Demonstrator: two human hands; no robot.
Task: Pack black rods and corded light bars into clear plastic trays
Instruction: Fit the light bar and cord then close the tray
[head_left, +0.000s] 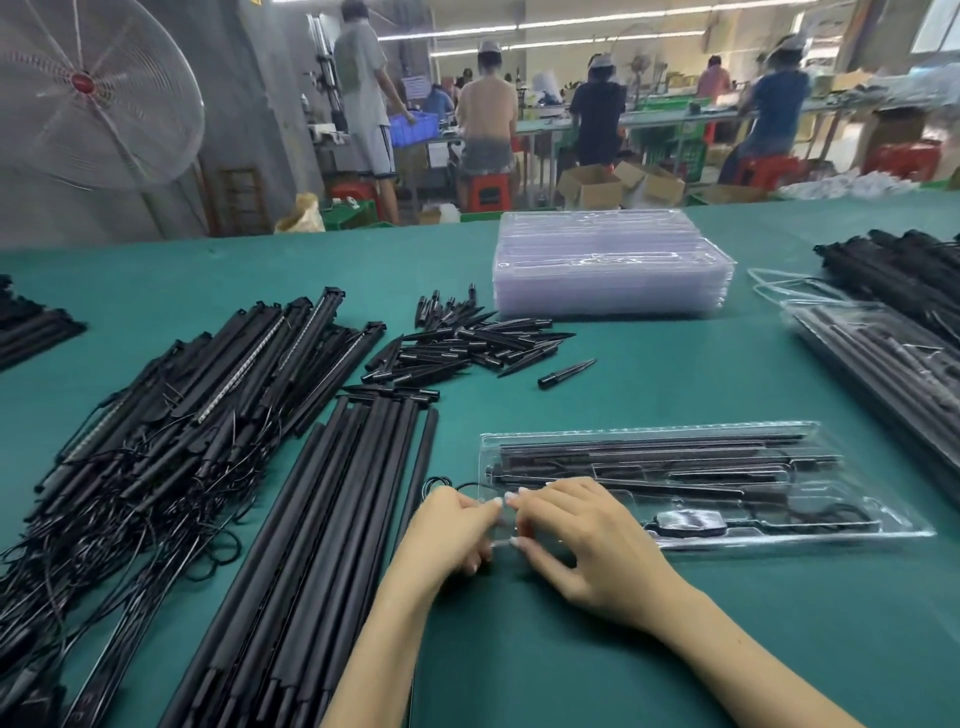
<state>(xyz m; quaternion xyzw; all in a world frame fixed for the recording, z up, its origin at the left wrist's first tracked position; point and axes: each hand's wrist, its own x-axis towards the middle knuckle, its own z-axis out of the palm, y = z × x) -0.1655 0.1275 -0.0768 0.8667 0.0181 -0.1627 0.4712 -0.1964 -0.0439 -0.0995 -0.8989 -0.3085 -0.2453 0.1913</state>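
1. Factory hall: workers on red stools (487, 189) at far benches, a big pedestal fan (85, 85) on the left.
2. Green table (701, 649) carries corded light bars (171, 415), black rods (332, 525), spikes (467, 345) and stacked empty trays (610, 267).
3. Filled clear tray (727, 480) lies front-centre.
4. Left hand (449, 527) and right hand (576, 540) pinch its near-left corner.

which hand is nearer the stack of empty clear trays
Right. The right hand lies almost straight below the stack of empty trays; the left hand sits further left, beside the loose rods.
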